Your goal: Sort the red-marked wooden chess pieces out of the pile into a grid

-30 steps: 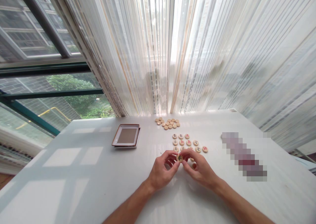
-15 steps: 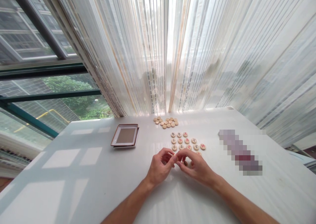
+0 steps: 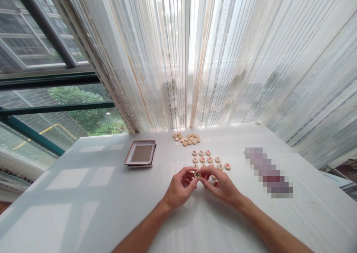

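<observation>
A round wooden Chinese chess piece [image 3: 197, 174] with a black character faces me, held up between both hands. My left hand [image 3: 180, 188] pinches it from the left with thumb and fingers. On its right edge, the fingertips of my right hand [image 3: 221, 186] are closed against it. Just beyond the hands lie face-up pieces in rows, among them a red-marked piece [image 3: 228, 166] and a black-marked piece [image 3: 217, 159]. My hands partly cover the nearest row, and a red-marked piece [image 3: 216, 184] shows under my right fingers.
Farther back lies a cluster of blank-side-up pieces [image 3: 185, 143]. A shallow open box [image 3: 154, 154] stands at the left on the white table [image 3: 97, 216]. A blurred-out long object [image 3: 269, 173] lies at the right. Sheer curtains [image 3: 178, 59] hang behind the table.
The chess piece between my fingers has turned so its black character now shows towards me. My hands stay in nearly the same place, and the view has shifted slightly.
</observation>
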The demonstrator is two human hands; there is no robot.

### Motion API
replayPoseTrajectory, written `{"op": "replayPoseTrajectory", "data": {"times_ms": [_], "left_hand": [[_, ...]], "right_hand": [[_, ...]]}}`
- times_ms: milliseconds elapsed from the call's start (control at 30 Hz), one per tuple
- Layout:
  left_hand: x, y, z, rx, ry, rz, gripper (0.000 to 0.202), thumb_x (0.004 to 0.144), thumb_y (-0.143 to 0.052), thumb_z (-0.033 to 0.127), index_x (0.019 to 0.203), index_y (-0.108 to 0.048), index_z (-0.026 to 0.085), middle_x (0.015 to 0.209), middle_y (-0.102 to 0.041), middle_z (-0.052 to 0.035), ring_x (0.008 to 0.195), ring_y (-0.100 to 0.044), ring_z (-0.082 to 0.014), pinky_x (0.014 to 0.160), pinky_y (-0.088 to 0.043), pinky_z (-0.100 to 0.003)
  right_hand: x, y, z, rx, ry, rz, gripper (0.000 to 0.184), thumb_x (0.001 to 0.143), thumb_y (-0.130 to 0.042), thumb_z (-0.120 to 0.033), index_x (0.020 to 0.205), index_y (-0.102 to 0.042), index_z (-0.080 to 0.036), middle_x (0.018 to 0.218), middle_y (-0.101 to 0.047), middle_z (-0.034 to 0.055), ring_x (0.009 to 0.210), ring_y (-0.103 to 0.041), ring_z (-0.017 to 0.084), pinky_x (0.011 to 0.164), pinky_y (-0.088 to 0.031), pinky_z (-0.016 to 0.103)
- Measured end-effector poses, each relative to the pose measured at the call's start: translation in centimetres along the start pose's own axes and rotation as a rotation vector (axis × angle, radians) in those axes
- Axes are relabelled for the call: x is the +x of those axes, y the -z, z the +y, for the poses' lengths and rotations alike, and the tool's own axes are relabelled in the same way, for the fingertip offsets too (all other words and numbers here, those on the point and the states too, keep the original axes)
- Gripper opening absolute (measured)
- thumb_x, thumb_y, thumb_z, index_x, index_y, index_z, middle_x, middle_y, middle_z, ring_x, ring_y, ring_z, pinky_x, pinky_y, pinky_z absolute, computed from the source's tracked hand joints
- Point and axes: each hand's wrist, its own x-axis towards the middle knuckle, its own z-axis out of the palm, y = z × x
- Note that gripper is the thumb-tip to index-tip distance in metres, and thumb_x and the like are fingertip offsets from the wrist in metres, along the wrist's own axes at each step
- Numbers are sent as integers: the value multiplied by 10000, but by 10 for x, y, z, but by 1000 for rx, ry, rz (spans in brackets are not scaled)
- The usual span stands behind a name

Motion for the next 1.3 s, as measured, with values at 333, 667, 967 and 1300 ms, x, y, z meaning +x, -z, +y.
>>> {"op": "replayPoseTrajectory", "data": {"times_ms": [333,667,967,1300], "left_hand": [[0,3,5,218,-98,44,273,900,-622,325,1143,-599,202,908,-710,-39,756,-662,-147,729,-552,-278],[3,20,4,674,-281,30,204,889,-622,271,1090,-638,238,1026,-688,-46,796,-636,-172,807,-518,-345],[2,16,0,881,-339,-44,186,868,-652,239,1051,-679,244,972,-695,-54,894,-635,-220,833,-482,-382],[3,14,-2,891,-364,-18,184,865,-650,242,1044,-689,250,1018,-701,-61,920,-648,-228,826,-490,-388]], "right_hand": [[0,4,4,-23,75,11,193,948,-550,-302,1102,-630,-218,927,-696,55,787,-654,179,689,-557,286],[13,33,36,-68,-104,463,214,942,-559,-376,1051,-630,-206,912,-711,62,844,-693,219,800,-561,356],[19,35,48,-36,-161,545,265,927,-553,-431,1021,-646,-202,870,-702,55,808,-677,219,778,-570,371],[17,33,39,-43,-158,491,287,932,-533,-440,993,-650,-185,840,-704,70,797,-683,225,654,-547,314]]}}
